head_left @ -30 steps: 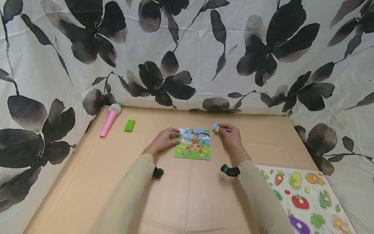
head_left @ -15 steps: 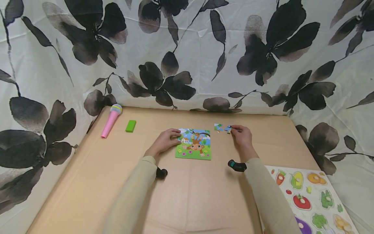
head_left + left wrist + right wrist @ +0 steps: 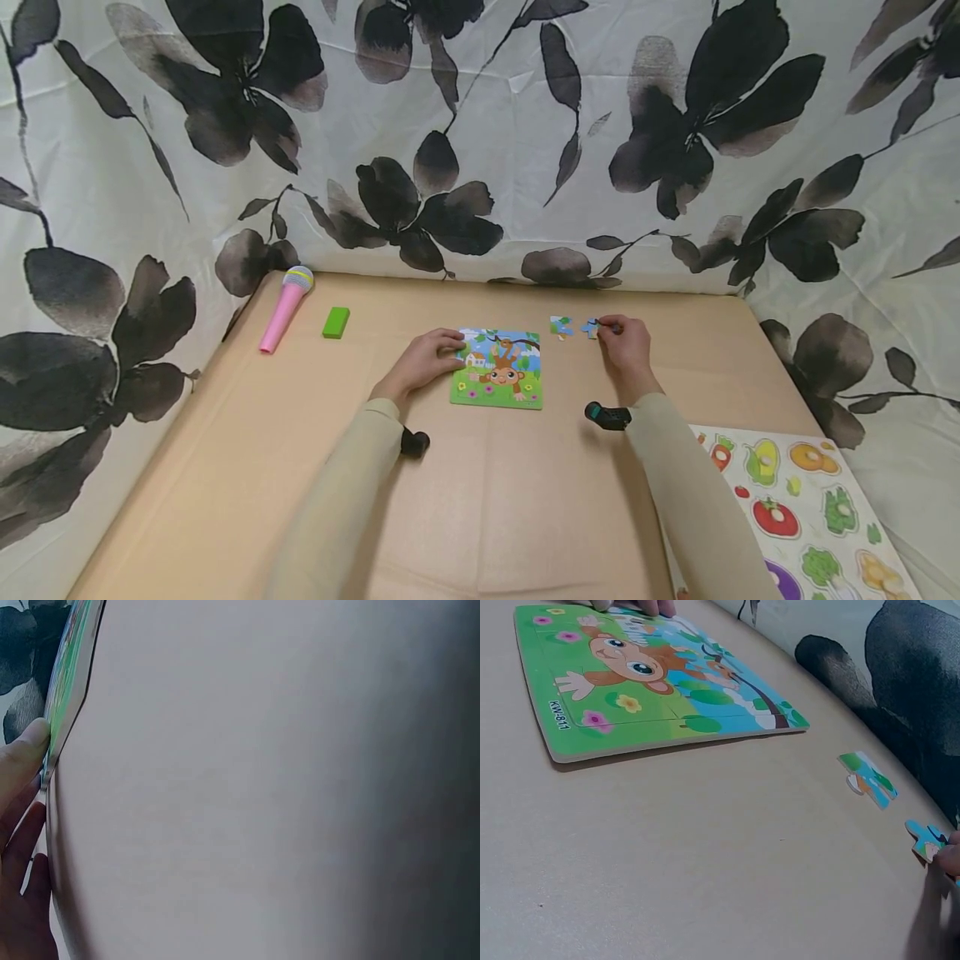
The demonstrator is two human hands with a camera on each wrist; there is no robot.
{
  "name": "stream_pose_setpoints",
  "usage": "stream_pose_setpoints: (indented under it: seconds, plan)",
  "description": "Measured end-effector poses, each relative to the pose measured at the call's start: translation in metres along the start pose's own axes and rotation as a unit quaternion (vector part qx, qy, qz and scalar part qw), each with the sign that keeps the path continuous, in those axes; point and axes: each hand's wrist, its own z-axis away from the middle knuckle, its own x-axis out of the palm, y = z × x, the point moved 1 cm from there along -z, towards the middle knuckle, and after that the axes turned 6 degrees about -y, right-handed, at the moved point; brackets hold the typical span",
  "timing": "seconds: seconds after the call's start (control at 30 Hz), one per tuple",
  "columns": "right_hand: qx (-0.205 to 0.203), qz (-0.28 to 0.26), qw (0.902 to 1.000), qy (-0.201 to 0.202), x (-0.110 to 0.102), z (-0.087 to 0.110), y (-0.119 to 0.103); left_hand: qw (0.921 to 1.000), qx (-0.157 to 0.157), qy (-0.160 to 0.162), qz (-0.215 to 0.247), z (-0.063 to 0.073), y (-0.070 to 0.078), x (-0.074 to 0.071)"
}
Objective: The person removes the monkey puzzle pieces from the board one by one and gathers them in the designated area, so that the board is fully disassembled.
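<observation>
A monkey jigsaw puzzle board (image 3: 498, 371) lies flat on the table, its picture facing up. My left hand (image 3: 422, 364) grips its left edge; in the left wrist view the thumb (image 3: 34, 733) sits at the board's rim. To the right of the board, my right hand (image 3: 628, 350) pinches a small blue jigsaw piece (image 3: 589, 328), low over the table. Only its fingertips (image 3: 950, 859) enter the right wrist view, where they cover part of that piece. Another jigsaw piece (image 3: 560, 327), blue and green, lies loose between the board and the right hand.
A pink toy microphone (image 3: 285, 310) and a green block (image 3: 335, 322) lie at the back left of the table (image 3: 480, 500). At the front right is a sheet with vegetable pictures (image 3: 806, 492), partly under the right sleeve. A floral cloth (image 3: 517, 125) hangs behind.
My right hand has moved right, away from the board, with one piece in its fingers; the other piece now shows in full. The left hand and the board stay nearly still.
</observation>
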Motion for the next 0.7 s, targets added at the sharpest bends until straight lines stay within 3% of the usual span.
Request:
stream_pose_setpoints:
  seconds: [0.7]
  plan:
    - [-0.007,0.041,0.9991,-0.007,0.0057,0.0003,0.0025,0.9999,-0.003,-0.006,-0.008,-0.0015,-0.0013,-0.0005]
